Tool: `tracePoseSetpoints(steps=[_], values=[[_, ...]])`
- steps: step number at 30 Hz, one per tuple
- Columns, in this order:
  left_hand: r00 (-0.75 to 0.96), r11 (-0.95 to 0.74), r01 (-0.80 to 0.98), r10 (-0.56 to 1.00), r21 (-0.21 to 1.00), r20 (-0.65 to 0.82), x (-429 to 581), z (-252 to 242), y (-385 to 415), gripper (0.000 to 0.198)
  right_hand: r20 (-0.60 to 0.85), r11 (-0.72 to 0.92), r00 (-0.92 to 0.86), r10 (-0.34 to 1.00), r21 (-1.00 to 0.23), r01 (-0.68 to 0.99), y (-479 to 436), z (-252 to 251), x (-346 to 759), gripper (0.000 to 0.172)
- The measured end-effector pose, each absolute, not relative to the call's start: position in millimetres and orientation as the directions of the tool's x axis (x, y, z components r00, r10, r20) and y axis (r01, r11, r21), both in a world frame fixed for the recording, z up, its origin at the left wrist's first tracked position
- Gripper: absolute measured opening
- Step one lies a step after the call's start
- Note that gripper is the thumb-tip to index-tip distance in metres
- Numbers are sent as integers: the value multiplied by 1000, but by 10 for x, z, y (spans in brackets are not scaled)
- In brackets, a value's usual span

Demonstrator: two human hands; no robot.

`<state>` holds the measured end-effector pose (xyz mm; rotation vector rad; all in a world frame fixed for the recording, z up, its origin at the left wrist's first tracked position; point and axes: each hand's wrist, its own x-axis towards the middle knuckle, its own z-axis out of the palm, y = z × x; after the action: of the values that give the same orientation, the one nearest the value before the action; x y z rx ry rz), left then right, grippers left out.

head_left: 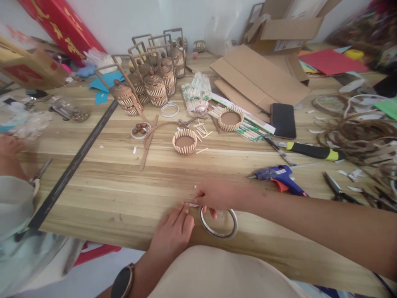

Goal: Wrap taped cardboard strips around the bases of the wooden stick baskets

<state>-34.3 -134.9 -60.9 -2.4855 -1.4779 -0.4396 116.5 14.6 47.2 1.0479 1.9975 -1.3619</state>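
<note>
My left hand (pixel 173 229) lies flat on the wooden table (pixel 124 182) near its front edge, fingers stretched out and together, a dark watch on its wrist. My right hand (pixel 215 194) reaches in from the right, its fingers curled down onto a roll of clear tape (pixel 221 225) that lies flat on the table. The fingertips of both hands meet at the tape's left side. Farther back sit two small open round baskets of sticks, one (pixel 185 141) mid-table and one (pixel 230 118) to its right.
A blue glue gun (pixel 281 177), yellow-handled knife (pixel 313 151), black phone (pixel 283 120), pliers (pixel 336 188) and coiled strips (pixel 356 132) lie right. Finished stick lanterns (pixel 149 85), cardboard boxes (pixel 260 78) stand behind. Another person's arm (pixel 10 155) is at left, beside a long dark ruler (pixel 74 165).
</note>
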Motion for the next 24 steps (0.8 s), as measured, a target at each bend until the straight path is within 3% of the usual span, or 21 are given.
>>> tracePoseSetpoints(steps=[7, 12, 17, 24], values=[[461, -466, 881, 808, -80, 366, -328, -574, -1319, 17, -732, 185, -593, 336, -566, 803, 65, 342, 1271, 28], [477, -470, 874, 790, -119, 384, -329, -576, -1304, 18, -739, 179, -508, 442, -482, 857, 11, 439, 1424, 36], [509, -479, 860, 771, -177, 383, -323, -558, -1289, 26, -714, 218, -441, 544, -388, 896, 15, 476, 1699, 17], [547, -483, 836, 771, -260, 328, -324, -565, -1295, 28, -677, 219, -427, 600, -374, 901, 22, 318, 2099, 14]])
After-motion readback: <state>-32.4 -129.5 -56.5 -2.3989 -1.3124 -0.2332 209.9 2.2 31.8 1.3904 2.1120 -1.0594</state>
